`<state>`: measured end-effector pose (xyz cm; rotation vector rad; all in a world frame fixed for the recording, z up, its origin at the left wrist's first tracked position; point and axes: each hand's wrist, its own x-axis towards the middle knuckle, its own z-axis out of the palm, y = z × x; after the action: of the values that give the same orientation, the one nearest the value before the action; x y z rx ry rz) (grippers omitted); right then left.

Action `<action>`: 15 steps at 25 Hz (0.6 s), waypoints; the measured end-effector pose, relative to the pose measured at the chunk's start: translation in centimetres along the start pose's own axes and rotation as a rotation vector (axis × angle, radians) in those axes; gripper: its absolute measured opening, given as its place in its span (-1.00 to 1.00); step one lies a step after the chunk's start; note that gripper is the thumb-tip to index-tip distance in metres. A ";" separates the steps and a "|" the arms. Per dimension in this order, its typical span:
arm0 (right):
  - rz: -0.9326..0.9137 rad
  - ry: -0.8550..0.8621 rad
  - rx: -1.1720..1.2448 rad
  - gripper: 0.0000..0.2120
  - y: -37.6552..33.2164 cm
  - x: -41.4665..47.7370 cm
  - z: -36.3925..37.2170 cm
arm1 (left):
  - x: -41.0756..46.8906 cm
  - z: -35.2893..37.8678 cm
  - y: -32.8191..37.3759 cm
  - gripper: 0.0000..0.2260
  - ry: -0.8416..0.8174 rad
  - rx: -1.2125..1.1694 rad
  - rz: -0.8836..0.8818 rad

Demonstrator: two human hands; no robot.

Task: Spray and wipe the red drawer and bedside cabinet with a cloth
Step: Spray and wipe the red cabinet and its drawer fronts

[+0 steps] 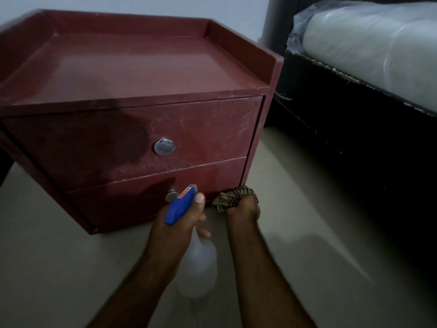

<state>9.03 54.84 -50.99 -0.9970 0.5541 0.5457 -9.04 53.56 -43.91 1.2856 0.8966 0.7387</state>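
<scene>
Before the red bedside cabinet point(142, 67), the left hand point(177, 230) curls its fingers round a blue-headed spray bottle point(201, 268) aimed at the cabinet's lower drawer point(212, 178), and the right hand point(243, 209) clenches a striped cloth point(233, 197) at the cabinet's bottom right corner.

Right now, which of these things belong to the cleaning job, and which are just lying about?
In use: spray bottle in left hand, cloth in right hand, red cabinet, top drawer, bottom drawer.
Just there: wrapped mattress, dark bed frame.
</scene>
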 end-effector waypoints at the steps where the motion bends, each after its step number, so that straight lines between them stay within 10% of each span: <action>1: -0.007 0.009 0.000 -0.57 -0.1 -0.1 0.2 | 0.0 -0.1 -0.1 -0.47 0.014 0.016 0.002; 15: -0.017 -0.110 0.106 -0.55 -2.6 -2.1 2.9 | 1.1 -0.7 0.1 -0.44 -0.006 -0.040 0.093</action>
<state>9.66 55.94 -46.72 -0.8652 0.4715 0.5466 -9.18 54.85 -44.00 1.3004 0.8180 0.8213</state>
